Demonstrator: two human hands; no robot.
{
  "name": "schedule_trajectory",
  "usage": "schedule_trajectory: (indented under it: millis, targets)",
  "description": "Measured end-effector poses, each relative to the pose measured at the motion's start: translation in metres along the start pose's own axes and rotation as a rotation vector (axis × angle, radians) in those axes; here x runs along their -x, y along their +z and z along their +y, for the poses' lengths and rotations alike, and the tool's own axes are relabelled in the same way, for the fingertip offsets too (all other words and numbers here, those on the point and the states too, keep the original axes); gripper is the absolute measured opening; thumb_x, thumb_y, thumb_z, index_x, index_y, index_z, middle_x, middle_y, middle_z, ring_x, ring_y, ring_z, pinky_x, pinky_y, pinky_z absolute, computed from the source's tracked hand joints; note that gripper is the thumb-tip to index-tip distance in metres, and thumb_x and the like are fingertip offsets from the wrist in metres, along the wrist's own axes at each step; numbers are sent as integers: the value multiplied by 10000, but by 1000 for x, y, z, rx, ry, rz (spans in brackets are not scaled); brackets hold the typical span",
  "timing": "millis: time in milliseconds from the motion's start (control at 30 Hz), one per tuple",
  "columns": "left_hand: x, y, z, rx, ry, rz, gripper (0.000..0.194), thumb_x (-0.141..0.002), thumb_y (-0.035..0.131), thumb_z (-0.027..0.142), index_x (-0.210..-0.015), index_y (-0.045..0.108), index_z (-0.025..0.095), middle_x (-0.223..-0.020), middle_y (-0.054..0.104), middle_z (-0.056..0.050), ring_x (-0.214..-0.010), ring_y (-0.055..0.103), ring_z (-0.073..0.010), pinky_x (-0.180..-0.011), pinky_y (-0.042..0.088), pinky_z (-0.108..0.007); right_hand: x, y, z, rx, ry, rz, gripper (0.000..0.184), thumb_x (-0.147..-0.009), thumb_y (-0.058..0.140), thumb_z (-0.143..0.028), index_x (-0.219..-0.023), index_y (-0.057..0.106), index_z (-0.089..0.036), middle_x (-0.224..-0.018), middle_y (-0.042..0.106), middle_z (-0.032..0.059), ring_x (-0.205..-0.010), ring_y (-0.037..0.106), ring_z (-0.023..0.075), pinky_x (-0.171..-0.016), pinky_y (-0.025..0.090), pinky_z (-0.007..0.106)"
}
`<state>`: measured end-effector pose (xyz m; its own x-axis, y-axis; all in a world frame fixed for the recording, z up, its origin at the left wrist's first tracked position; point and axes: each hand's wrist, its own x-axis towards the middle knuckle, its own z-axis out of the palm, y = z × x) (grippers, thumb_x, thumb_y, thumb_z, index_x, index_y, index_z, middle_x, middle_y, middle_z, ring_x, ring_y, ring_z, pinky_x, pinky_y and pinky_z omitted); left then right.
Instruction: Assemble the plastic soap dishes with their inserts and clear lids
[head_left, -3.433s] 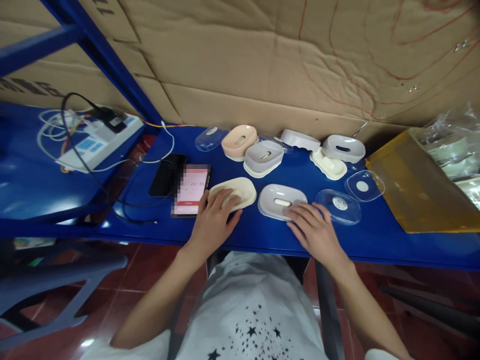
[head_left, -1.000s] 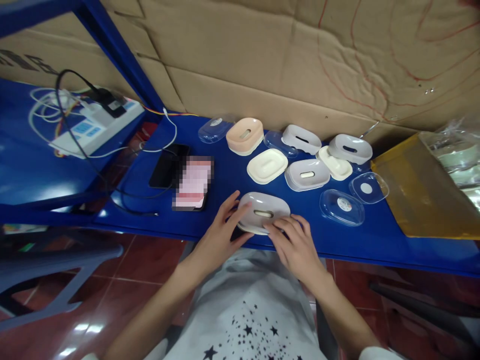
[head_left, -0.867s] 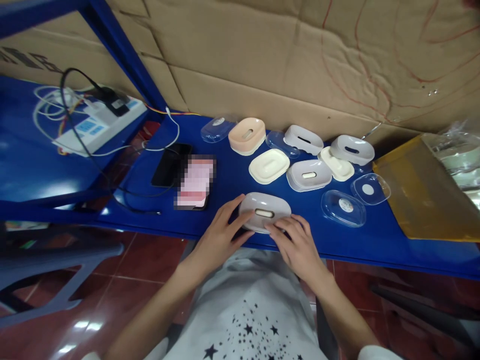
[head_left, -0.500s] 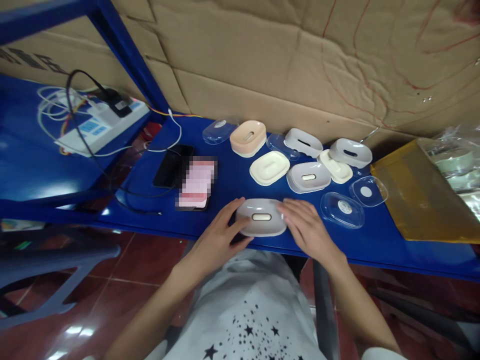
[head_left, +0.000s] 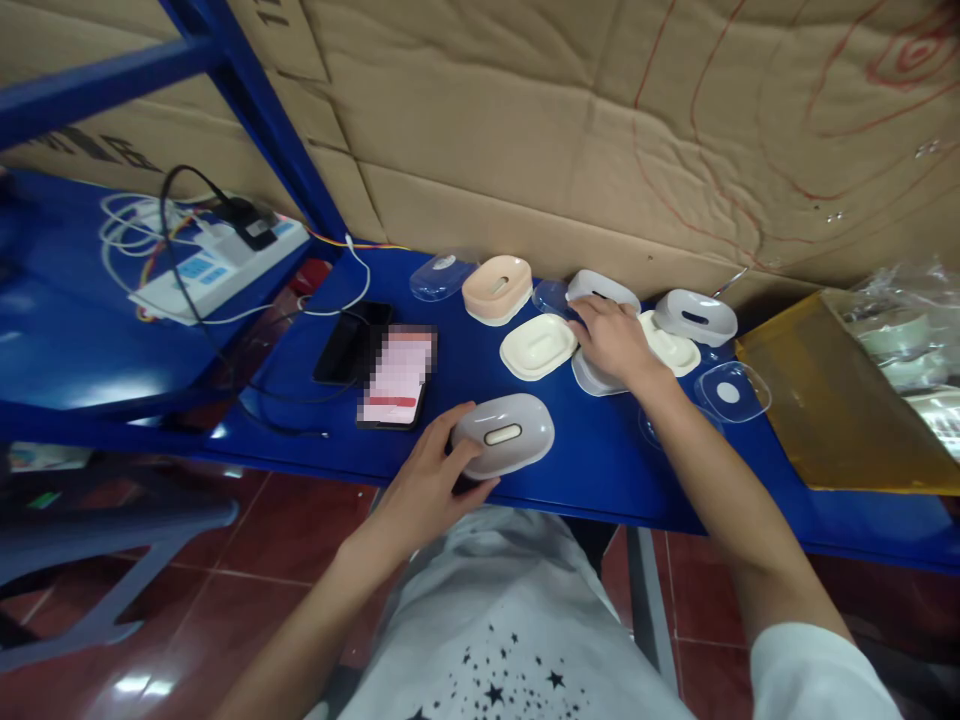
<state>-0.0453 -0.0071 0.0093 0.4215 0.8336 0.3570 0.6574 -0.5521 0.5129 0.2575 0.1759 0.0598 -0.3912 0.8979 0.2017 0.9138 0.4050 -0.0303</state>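
Near the table's front edge, my left hand (head_left: 424,475) grips the left end of a grey oval soap dish (head_left: 529,425), thumb and fingers around its side. A cream piece shows through the dish's slot. My right hand (head_left: 616,340) is stretched toward the back of the table, fingers apart and slightly bent. Its fingertips are at the front of a grey slotted tray (head_left: 624,294); whether they touch it I cannot tell. Another grey soap dish (head_left: 591,378) is mostly hidden beneath this hand. Left of the fingertips lies a cream oval tray (head_left: 538,347).
Behind stands a peach soap dish (head_left: 496,292), with a clear lid (head_left: 439,278) beside it. To the right are another grey tray (head_left: 697,315), a cream tray (head_left: 679,355), a clear lid (head_left: 731,395) and an open carton (head_left: 810,400). A phone (head_left: 397,375) and power strip (head_left: 225,270) are left.
My right hand has let go of the soap dish and moved away and to the right, over the back trays. My left hand keeps the dish, now tilted and slightly further left.
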Motion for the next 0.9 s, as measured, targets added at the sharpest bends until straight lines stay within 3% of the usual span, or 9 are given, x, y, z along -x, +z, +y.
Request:
schedule_trajectory:
  millis: [133, 267, 333, 467, 567, 667, 800, 900]
  targets:
    - [1, 1, -1, 23, -16, -1, 267, -985, 743, 288, -1206, 606, 228, -1614, 429, -168, -1493, 510, -376, -1173, 542, -594, -24, 11, -7, 40, 40, -3, 464, -1086, 480, -420, -1400, 653, -125, -1349, 657, 241, -1237, 603, 414, -1037, 459, 574]
    - [1, 2, -3, 39, -15, -2, 261, -984, 747, 296, -1199, 617, 227, -1619, 433, -164, -1499, 506, -374, -1188, 527, -591, -18, 15, -18, -124, 21, -45, 385, -1017, 631, -476, -1293, 659, -208, -1387, 607, 174, -1237, 610, 377, -991, 512, 526]
    - [0, 2, -4, 41, -9, -12, 266, -984, 748, 292, -1204, 614, 226, -1625, 424, -166, -1506, 498, -377, -1198, 516, -596, -14, 16, -19, -242, 28, -106, 469, -957, 719, -474, -1343, 605, -233, -1441, 576, 145, -1219, 633, 342, -968, 545, 488]
    - [-4, 1, -4, 107, -32, -52, 336, -989, 746, 280, -1278, 576, 252, -1651, 405, -154, -1518, 497, -372, -1190, 529, -597, -5, 8, -16, -379, -32, -89, 545, -926, 766, -401, -1397, 556, -225, -1449, 589, 141, -1298, 621, 332, -1077, 531, 496]
    - [-5, 1, -7, 246, -104, -44, 602, -949, 797, 265, -1447, 463, 304, -1705, 323, -158, -1514, 515, -360, -1173, 549, -602, 25, -9, -20, -489, -201, 9, 556, -972, 742, -420, -1454, 530, -241, -1549, 534, 156, -1474, 513, 337, -1214, 449, 536]
    - [-5, 3, -12, 383, -130, -6, 848, -887, 862, 253, -1557, 348, 334, -1716, 283, -175, -1522, 510, -352, -1199, 528, -593, 74, -27, -34, -565, -271, -32, 593, -1002, 727, -445, -1529, 500, -293, -1648, 465, 137, -1539, 463, 325, -1254, 432, 553]
    - [-7, 6, -14, 433, -122, -71, 937, -894, 858, 275, -1622, 275, 362, -1644, 408, -156, -1558, 456, -346, -1263, 446, -607, 131, -32, -59, -549, -347, -132, 570, -1028, 700, -429, -1554, 523, -298, -1676, 462, 118, -1596, 394, 318, -1259, 453, 559]
    - [-11, 7, -11, 433, -105, -159, 977, -890, 871, 307, -1643, 251, 366, -1640, 428, -153, -1549, 468, -354, -1274, 431, -607, 148, -24, -72, -499, -369, -125, 535, -1040, 684, -420, -1541, 557, -282, -1670, 478, 112, -1627, 334, 319, -1260, 452, 573]
